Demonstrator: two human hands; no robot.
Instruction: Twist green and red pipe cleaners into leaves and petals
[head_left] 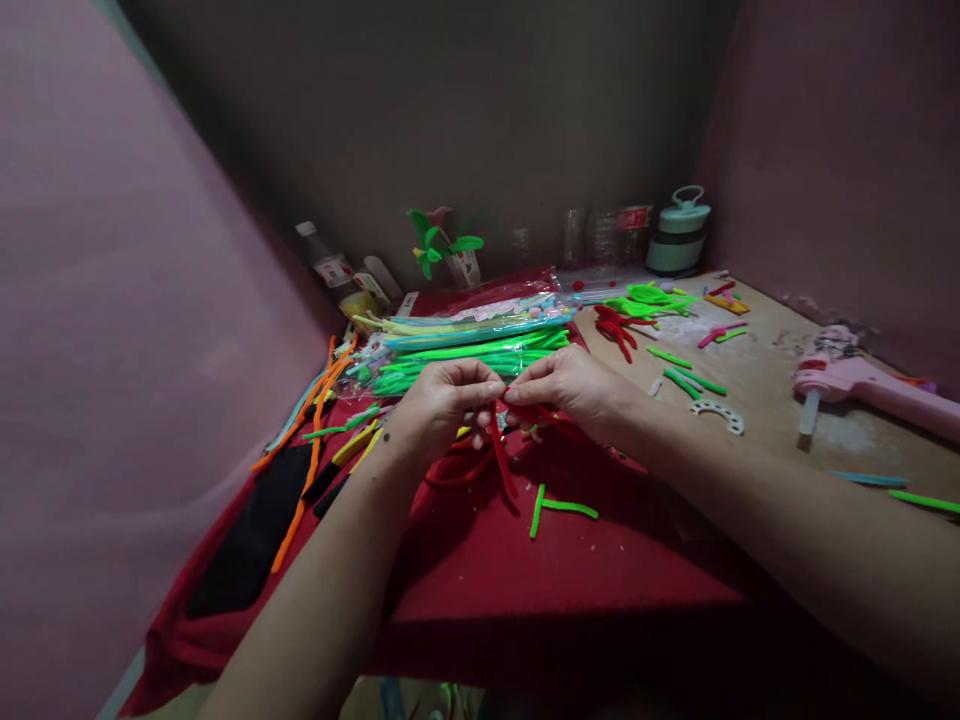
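Observation:
A red pipe cleaner (504,465) is pinched between my two hands above the red cloth. My left hand (454,397) is closed on it with thumb and fingertips, and a strand hangs down from there. Close by on the right, my right hand (559,390) is also closed on the red pipe cleaner, its fingertips almost meeting those of the left. A curved red loop (457,478) shows under my left hand; whether it belongs to the same piece I cannot tell. Short green pipe cleaner pieces (568,506) lie on the cloth in front of my hands.
Bundles of green pipe cleaners (472,362) in clear wrap lie behind my hands. Orange pipe cleaners (311,470) and a black cloth-like piece (251,545) are at left. On the right are a pink glue gun (862,378) and a white curved piece (718,413). A teal container (677,238) stands at the back.

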